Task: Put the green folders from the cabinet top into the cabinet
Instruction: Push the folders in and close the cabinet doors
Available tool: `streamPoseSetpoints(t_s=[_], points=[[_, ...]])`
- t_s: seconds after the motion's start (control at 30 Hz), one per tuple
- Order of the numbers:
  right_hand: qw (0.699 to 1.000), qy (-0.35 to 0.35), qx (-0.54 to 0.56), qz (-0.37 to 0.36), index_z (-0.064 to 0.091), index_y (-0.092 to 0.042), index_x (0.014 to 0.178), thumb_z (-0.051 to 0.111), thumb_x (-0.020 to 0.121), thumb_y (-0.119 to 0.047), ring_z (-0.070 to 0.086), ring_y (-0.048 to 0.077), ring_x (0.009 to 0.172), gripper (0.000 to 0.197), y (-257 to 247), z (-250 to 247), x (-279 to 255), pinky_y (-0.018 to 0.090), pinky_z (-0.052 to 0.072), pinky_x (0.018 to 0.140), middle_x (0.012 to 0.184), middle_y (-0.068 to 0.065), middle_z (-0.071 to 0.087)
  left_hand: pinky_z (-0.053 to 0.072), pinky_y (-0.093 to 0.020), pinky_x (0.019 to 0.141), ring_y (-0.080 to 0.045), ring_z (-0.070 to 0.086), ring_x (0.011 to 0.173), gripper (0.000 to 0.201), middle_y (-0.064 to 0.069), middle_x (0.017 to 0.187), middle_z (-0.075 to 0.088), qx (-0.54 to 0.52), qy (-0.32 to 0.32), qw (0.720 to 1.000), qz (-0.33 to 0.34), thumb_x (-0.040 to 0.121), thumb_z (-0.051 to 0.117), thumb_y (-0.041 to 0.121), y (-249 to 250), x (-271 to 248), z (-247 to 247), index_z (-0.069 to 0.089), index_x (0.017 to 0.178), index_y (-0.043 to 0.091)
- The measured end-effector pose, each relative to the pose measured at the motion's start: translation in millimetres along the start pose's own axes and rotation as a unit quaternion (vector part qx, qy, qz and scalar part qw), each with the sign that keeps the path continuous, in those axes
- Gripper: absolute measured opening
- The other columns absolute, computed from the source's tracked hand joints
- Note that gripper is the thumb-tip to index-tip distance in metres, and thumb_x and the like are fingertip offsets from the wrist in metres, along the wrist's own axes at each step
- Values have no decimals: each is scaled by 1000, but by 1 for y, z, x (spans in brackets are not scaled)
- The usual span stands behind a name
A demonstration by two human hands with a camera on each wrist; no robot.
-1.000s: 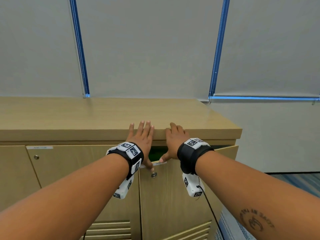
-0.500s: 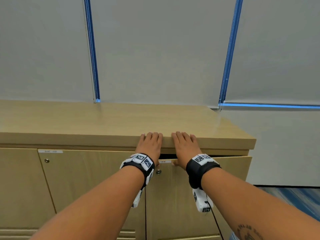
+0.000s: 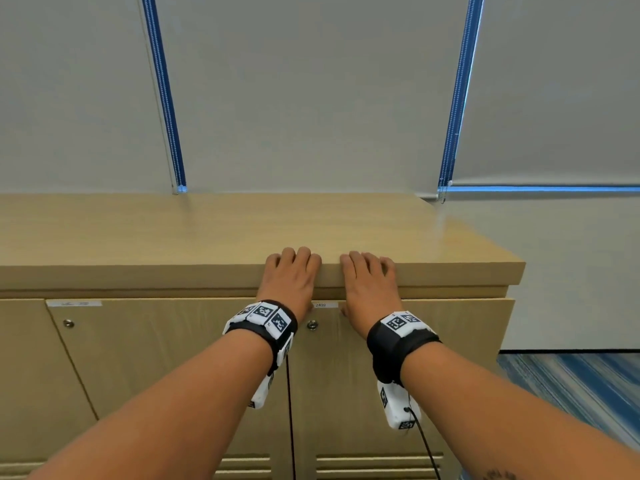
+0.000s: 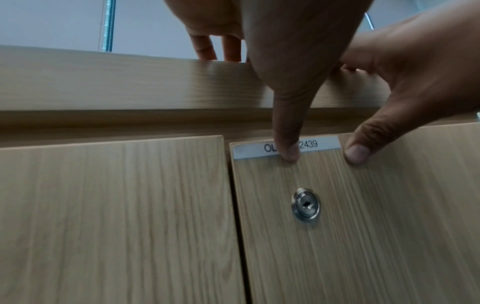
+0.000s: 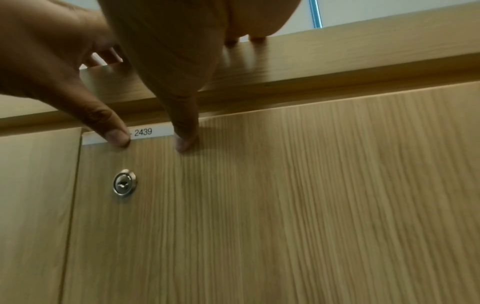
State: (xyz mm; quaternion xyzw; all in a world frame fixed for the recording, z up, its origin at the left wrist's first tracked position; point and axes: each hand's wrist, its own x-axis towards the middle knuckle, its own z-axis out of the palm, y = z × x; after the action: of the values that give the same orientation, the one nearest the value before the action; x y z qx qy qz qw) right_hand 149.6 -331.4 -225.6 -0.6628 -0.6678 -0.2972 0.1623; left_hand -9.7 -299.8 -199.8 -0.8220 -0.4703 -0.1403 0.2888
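Head view: the left hand (image 3: 292, 278) and right hand (image 3: 367, 282) lie side by side, fingers (image 3: 294, 256) straight over the front edge of the cabinet top (image 3: 173, 230). No green folders show on it; presumably they are inside, behind the right-hand door (image 3: 398, 375).

Left wrist view: both thumbs press that door's top edge, beside the label (image 4: 322, 144) above the lock (image 4: 306, 204).

Right wrist view: the door looks practically closed.
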Motion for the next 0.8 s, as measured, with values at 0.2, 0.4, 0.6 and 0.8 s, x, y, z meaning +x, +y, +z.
streamPoseSetpoints(t_s=[0.2,0.4,0.6,0.8], points=[[1000,-25,-18,-3,44,-16,125,77,64,-37,49,28,110,72,0,-11,4,46,33,96,123,3,51,36,-37,80,-24,43,97,66,-3,110,44,5,-16,1000,5,63,77,35,2,4,-12,39,114,17],[996,-45,-47,-60,42,-17,127,73,60,-59,45,27,99,85,13,-25,17,43,35,85,113,3,48,35,-36,80,-25,40,101,70,-5,113,39,12,-15,999,33,63,74,47,-5,17,-17,41,116,15],[999,19,-28,-35,48,-14,128,73,58,-47,50,28,93,81,9,-8,6,43,33,84,107,4,54,30,-35,71,-24,39,86,55,-4,96,42,-25,32,998,43,55,76,33,-6,15,-3,45,97,16],[998,-62,7,-13,52,-12,127,74,59,-43,52,28,90,78,7,-20,16,42,34,83,105,4,56,28,-35,67,-24,38,78,44,-4,87,42,-65,-21,996,56,54,71,18,-10,25,-7,44,88,16]])
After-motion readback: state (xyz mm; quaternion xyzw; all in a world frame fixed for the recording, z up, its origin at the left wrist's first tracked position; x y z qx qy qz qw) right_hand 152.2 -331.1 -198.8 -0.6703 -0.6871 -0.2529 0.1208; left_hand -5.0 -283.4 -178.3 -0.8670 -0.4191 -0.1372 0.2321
